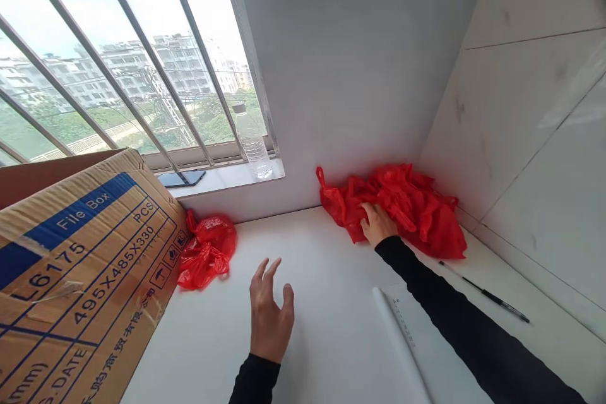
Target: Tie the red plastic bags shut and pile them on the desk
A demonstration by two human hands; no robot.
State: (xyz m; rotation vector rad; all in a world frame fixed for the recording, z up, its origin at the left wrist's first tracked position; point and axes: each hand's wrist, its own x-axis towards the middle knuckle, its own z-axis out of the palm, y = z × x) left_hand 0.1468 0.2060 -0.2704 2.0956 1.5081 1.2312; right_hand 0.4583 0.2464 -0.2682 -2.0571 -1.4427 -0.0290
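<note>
A heap of red plastic bags [402, 205] lies in the far right corner of the white table [326, 303]. My right hand [377, 223] rests on the heap's near left edge, its fingers curled into the plastic. My left hand [269, 312] hovers over the middle of the table with fingers apart and holds nothing. A single crumpled red bag [208, 249] lies apart to the left, beside the cardboard box [80, 278].
The big "File Box" carton fills the left side. A clear plastic bottle [253, 139] and a dark phone [182, 178] sit on the window sill. A black pen [487, 293] and a white sheet of paper [416, 341] lie at the right, near the tiled wall.
</note>
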